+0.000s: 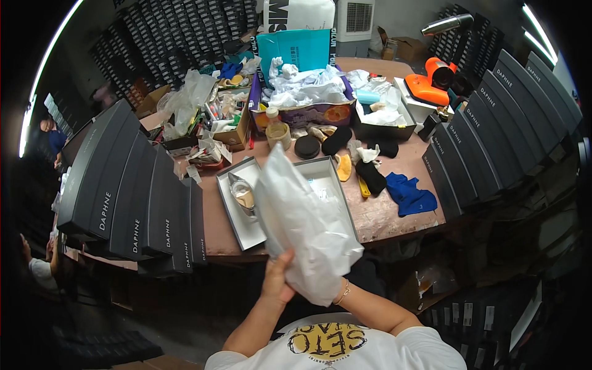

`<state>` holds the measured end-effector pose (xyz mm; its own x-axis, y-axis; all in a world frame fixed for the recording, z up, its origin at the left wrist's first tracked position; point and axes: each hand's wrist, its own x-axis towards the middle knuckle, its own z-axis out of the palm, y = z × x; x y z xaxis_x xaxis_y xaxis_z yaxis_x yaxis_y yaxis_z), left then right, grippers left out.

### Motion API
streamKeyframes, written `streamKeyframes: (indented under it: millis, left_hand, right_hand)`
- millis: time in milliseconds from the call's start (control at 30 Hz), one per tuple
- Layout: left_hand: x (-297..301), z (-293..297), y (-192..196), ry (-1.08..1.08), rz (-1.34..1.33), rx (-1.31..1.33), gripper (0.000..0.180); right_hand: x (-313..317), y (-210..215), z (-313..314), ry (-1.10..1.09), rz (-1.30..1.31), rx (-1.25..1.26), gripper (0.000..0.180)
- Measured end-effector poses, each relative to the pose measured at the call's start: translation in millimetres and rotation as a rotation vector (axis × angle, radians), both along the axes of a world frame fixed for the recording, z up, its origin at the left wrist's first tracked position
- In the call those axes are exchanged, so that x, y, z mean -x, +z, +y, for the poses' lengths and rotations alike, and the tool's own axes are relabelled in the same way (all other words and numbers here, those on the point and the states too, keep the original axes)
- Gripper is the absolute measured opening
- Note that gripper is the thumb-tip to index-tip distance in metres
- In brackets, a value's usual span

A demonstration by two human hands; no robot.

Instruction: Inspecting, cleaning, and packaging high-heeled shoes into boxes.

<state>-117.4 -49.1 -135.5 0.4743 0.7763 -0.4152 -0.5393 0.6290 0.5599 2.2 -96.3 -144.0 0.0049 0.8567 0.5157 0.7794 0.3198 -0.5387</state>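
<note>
Fingers of our L hand (pixel 277 280) were closed on white paper bundle (pixel 302 225), thumb at near L edge; our R wrist (pixel 343 291) w/ bracelet was by paper's near R side, R fingers hidden behind, couldn't tell grip. We had bundle up over table's near edge, blocking view of part of open grey box (pixel 226 208); sm. shiny pkt (pixel 242 196) lay in L part. Farther: jar (pixel 277 134), rnd blk container (pixel 307 147), blue cloth (pixel 410 196) on table (pixel 394 230). L row (pixel 126 194) & R row (pixel 472 148) of dk boxes flanked us.
</note>
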Motion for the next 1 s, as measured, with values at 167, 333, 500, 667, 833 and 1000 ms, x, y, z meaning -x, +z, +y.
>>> streamKeyframes:
  millis: [167, 333, 500, 667, 833, 1000]
  left_hand:
    - [26.7, 41.9, 25.4, 0.576, 0.434, -0.75, 0.045]
    - [-36.8, -21.1, 9.9, -0.245, 0.783, -1.575, 0.085]
    - [-78.0, 27.6, 3.9, -0.75, 0.774, -1.64, 0.097]
    - [-120.9, 116.1, -51.3, -0.576, 1.266, -1.668, 0.109]
    - [-128.3, 177.5, -80.1, -0.727, 0.941, -1.21, 0.042]
    - [-39.1, 184.2, 74.6, -0.24, 0.117, -0.561, 0.018]
  right_hand:
    - [-36.2, 22.9, -42.2, 0.35, 0.668, 0.356, 0.082]
    - [-51.7, 19.7, -35.4, -0.107, 1.615, 0.134, 0.083]
    - [-85.2, 9.6, -80.5, -0.055, 1.665, 0.429, 0.076]
    - [-109.4, 4.3, -88.1, -0.098, 1.759, 0.202, 0.072]
    - [-147.2, 42.8, -65.5, -0.15, 1.51, -0.163, 0.061]
    - [-129.4, 20.6, 26.2, -0.113, 0.917, 0.186, 0.059]
